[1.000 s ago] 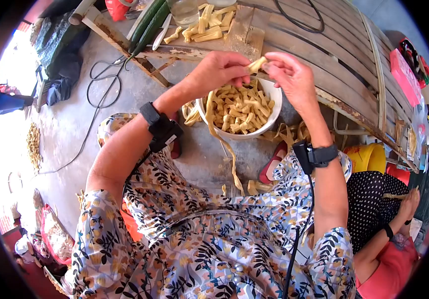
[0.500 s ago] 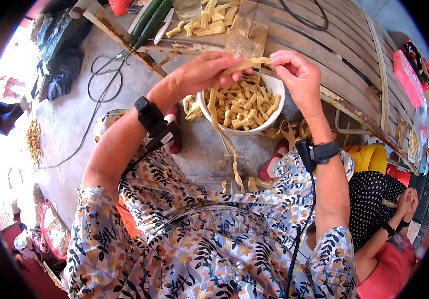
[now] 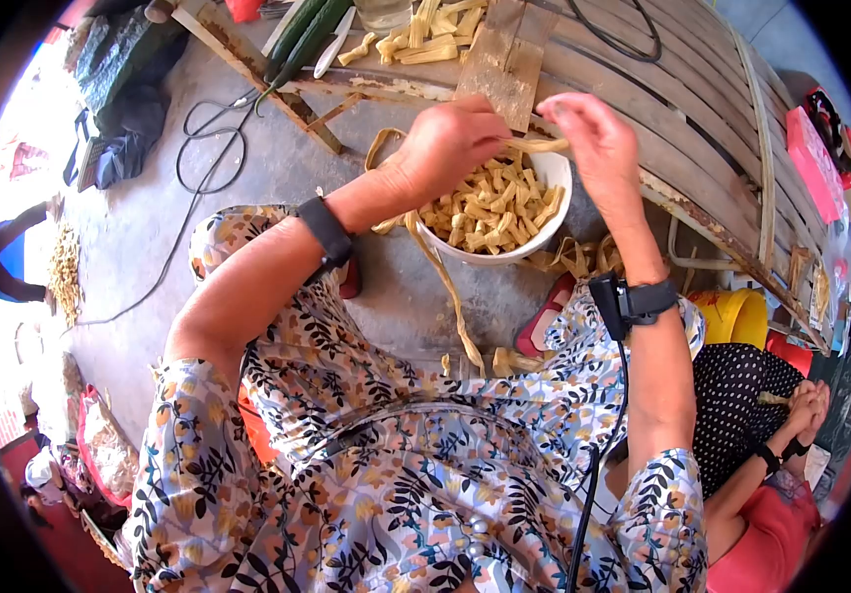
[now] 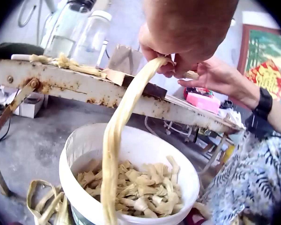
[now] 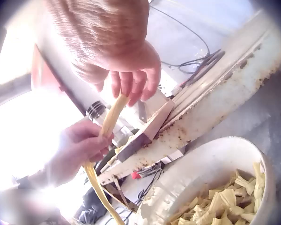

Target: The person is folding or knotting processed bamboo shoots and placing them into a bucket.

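Observation:
A long, pale yellow fibrous strip (image 4: 117,126) is gripped by my left hand (image 3: 450,148), its long tail hanging past the bucket rim in the head view. The strip's short end (image 5: 113,115) stretches across to my right hand (image 3: 598,148). In the right wrist view, that end meets the right fingertips, while the right thumb stands apart from it. Both hands are above a white bucket (image 4: 189,173) holding many short yellow pieces (image 3: 492,212). Part of the left hand's grip is hidden behind its back in the head view.
A slatted bench (image 3: 662,128) with a rusty frame runs behind the bucket, bearing a wooden board (image 3: 504,64), cucumbers (image 3: 307,40), a white-handled knife (image 3: 334,44) and more yellow pieces (image 3: 430,44). A black cable (image 3: 193,203) lies on the floor. Another person (image 3: 766,504) sits at right.
The left hand has turned so its back faces up over the strip. The right fingers have spread from their pinch on the end. A loop of strip now shows behind the left wrist.

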`<state>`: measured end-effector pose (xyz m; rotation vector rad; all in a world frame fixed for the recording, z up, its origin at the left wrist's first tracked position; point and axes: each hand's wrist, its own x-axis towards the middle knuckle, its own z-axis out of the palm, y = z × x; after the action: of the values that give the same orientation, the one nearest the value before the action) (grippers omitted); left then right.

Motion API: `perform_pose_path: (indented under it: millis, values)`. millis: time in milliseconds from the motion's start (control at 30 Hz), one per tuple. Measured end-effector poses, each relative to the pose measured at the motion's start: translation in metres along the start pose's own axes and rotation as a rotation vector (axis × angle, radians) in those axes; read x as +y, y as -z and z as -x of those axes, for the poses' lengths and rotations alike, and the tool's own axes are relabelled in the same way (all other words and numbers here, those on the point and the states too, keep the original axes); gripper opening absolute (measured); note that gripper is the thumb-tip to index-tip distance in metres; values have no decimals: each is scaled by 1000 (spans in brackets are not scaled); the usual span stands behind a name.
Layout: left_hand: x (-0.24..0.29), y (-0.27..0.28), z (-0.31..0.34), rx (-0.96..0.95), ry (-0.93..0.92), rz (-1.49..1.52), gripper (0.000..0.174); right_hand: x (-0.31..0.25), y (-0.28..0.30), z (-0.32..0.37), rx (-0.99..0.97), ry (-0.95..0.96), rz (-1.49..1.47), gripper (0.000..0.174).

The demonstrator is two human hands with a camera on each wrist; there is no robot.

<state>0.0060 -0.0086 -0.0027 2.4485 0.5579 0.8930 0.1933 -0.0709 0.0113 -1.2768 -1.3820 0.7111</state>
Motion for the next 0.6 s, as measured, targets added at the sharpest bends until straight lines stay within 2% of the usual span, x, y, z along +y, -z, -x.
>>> perform_pose_path:
  millis: [33,100,133,200,233,267,300,333,367,400,433,500,533,567,600]
  values:
    - [3,-3,-1,-18,-62,-41,15,7,-2,2,-60,-31,170,19]
    - [9,-6,-1,-57,-186,-119,13,17,-9,6,-145,-98,208,16]
    - [8,-6,-1,-78,-246,-105,13,17,-10,11,-217,-261,221,16]
    - [7,-3,-1,-113,-207,-28,13,8,-9,15,-364,-577,246,15]
    - [6,0,-1,-130,-189,10,14,3,-8,16,-439,-601,157,15]
    - [4,5,-2,-163,-109,121,17,-2,-7,18,-514,-623,65,15]
    - [4,15,-2,-326,129,211,18,-6,-8,20,-592,-638,-27,15]
    - [2,24,-5,-346,191,302,17,-6,-7,23,-753,-625,-88,21]
    - [-2,29,-7,-369,252,393,17,-12,-6,24,-784,-571,-314,25]
    - [-7,31,-7,-310,326,437,20,-23,-3,23,-807,-513,-537,29]
    - [-5,34,-7,-280,446,508,28,-30,-1,21,-822,-452,-757,34]
    - [8,29,-6,-226,543,876,33,-34,-3,12,-662,-267,-910,49]
    - [6,18,-5,-329,574,1137,33,-30,1,6,-570,-277,-888,43]
    - [2,5,-3,-434,595,1396,32,-26,0,4,-503,-245,-670,40]
    - [6,-5,-2,-514,660,1530,30,-22,-3,4,-434,-210,-449,36]
